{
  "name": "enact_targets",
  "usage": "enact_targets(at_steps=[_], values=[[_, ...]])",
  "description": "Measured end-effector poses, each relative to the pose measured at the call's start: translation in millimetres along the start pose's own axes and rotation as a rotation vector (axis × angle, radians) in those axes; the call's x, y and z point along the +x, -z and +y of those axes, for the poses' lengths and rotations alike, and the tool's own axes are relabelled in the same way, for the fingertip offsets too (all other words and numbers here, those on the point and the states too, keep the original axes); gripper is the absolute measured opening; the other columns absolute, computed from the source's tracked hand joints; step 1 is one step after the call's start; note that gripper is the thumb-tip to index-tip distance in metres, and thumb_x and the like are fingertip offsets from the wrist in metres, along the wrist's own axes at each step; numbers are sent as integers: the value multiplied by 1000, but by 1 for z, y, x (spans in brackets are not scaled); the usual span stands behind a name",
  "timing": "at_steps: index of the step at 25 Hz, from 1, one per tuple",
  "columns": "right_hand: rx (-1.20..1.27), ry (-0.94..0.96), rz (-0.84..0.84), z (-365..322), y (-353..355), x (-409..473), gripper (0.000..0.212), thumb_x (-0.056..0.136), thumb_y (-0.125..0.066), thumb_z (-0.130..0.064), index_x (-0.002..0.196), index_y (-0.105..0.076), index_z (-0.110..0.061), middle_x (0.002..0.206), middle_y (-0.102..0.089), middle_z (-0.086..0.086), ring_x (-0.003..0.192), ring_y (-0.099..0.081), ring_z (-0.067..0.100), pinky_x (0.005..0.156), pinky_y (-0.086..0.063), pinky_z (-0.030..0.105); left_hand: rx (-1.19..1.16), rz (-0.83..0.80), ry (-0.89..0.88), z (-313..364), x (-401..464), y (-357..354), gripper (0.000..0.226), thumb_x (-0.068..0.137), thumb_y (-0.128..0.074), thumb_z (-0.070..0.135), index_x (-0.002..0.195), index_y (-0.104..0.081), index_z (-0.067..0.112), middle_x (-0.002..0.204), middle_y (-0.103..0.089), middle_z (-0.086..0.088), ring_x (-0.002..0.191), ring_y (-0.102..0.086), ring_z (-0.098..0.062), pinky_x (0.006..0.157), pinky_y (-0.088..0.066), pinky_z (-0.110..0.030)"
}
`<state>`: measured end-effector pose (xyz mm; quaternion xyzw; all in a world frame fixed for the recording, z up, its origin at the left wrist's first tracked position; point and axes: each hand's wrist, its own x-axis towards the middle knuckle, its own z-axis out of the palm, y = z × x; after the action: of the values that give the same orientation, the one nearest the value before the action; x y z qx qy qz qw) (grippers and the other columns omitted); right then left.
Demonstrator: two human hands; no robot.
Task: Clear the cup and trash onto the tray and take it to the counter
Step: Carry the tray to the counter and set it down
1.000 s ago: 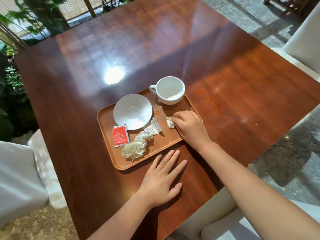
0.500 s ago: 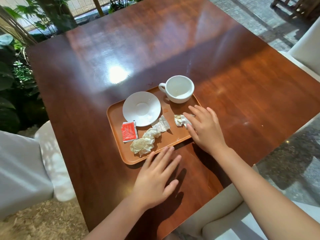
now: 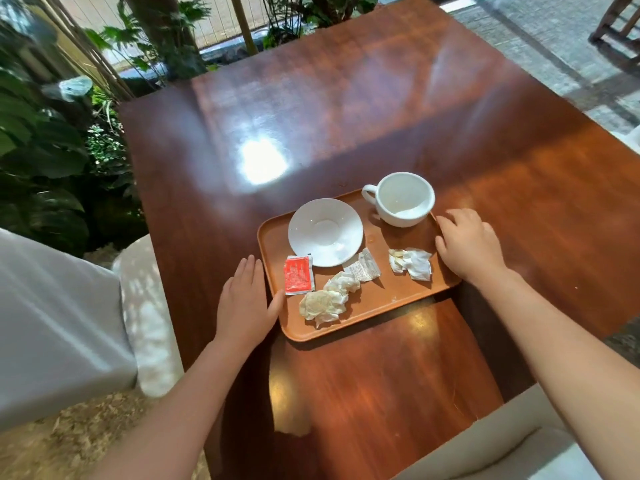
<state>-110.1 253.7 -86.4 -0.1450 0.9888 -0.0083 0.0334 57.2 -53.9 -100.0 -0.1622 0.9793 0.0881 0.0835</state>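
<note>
Brown plastic tray [image 3: 391, 299] flat on dark wooden table [image 3: 346, 116]. White cup [image 3: 403, 199] upright at tray's far right corner, handle pointing left. White saucer [image 3: 325, 232] beside it. Red sachet [image 3: 298, 275], torn white packet [image 3: 362, 270], two crumpled wrappers [image 3: 327, 301], crumpled tissue [image 3: 412, 263] all lie on tray. Left hand [image 3: 244, 301] flat against tray's left edge, thumb touching rim, fingers spread, nothing grasped. Right hand [image 3: 467, 247] cupped over right rim; whether fingers grip rim, cannot tell.
</note>
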Motion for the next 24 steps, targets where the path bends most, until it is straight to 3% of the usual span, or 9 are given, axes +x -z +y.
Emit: enact_targets(at_steps=[2, 4, 6, 9, 13, 17, 21, 24], values=[[41, -17, -12, -3, -1, 5, 29, 84, -54, -7, 111, -59, 3, 115, -58, 22, 108, -49, 38, 82, -48, 48, -73, 40, 3, 2, 1, -3, 60, 91, -52, 38, 139, -38, 5, 147, -39, -17, 137, -34, -30, 109, -34, -41], [117, -46, -18, -4, 0, 6, 25, 85, -52, -4, 108, -59, 2, 106, -59, 20, 101, -52, 37, 81, -50, 46, -148, 116, 2, 5, 1, -3, 44, 89, -58, 32, 123, -53, 5, 128, -55, -15, 118, -50, -29, 93, -47, -38], [197, -73, -32, -5, 0, 6, 23, 85, -50, -4, 107, -58, 0, 103, -60, 20, 98, -56, 37, 82, -49, 44, -258, 129, 56, 9, 1, -1, 29, 88, -60, 26, 110, -57, 7, 111, -59, -12, 98, -56, -23, 72, -48, -28], [244, -113, -76, -8, 2, 7, 23, 86, -51, -5, 108, -56, -1, 106, -60, 20, 99, -57, 38, 84, -48, 44, -402, 34, 204, 12, 8, 5, 17, 88, -60, 19, 101, -57, 8, 94, -63, -9, 78, -59, -18, 59, -45, -25], [271, -124, -144, -8, 4, 8, 24, 87, -52, -10, 110, -55, -3, 109, -63, 19, 101, -57, 37, 83, -48, 43, -437, -84, 275, 3, 18, 12, 10, 88, -60, 16, 95, -57, 9, 86, -66, -8, 71, -64, -20, 63, -55, -33], [327, -139, -107, -10, 1, 5, 20, 87, -51, -9, 105, -57, -1, 107, -65, 22, 101, -57, 40, 81, -46, 42, -427, -98, 271, -3, 18, 14, 10, 92, -52, 14, 95, -59, 8, 69, -65, -5, 57, -62, -12, 49, -39, -19], [393, -175, -95, -17, -2, 3, 22, 86, -53, -10, 105, -61, -2, 108, -67, 21, 104, -57, 41, 85, -46, 43, -459, -18, 298, -10, 13, 15, 13, 90, -58, 14, 98, -62, 5, 81, -64, -5, 70, -63, -18, 54, -44, -19], [414, -167, -83, -16, -4, 5, 23, 85, -54, -10, 104, -64, -4, 108, -68, 20, 104, -58, 40, 87, -47, 45, -493, -50, 289, -14, 14, 20, 17, 88, -61, 12, 103, -63, 5, 89, -68, -9, 77, -65, -20, 67, -51, -27]])
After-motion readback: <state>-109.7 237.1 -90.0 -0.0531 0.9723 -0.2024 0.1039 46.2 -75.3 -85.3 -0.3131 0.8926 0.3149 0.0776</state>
